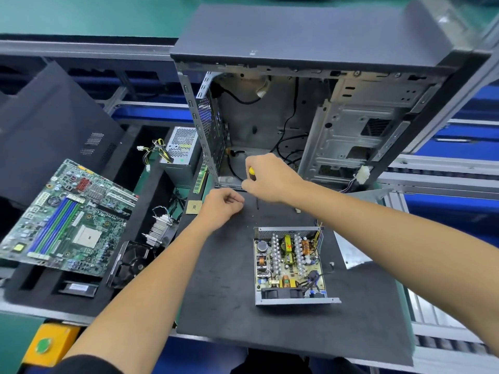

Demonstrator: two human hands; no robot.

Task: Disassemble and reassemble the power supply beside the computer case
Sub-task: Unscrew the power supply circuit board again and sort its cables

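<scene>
An opened power supply point(290, 265) lies on the black mat point(229, 292), its lid off and its circuit board, coils and capacitors exposed. Its metal cover point(351, 249) lies flat just to the right. Behind the mat stands the open computer case point(310, 117). My right hand point(270, 178) grips a screwdriver point(252, 172) with a yellow and black handle, its shaft pointing down at the mat in front of the case. My left hand point(222, 203) is curled closed just left of it; whether it pinches something small I cannot tell.
A second, closed power supply point(179, 149) with cables stands left of the case. A motherboard point(67, 220), heatsink point(159, 229), fan point(132, 263), RAM stick point(200, 179) and CPU chip point(194, 207) lie on the left. A black side panel point(48, 125) leans behind them.
</scene>
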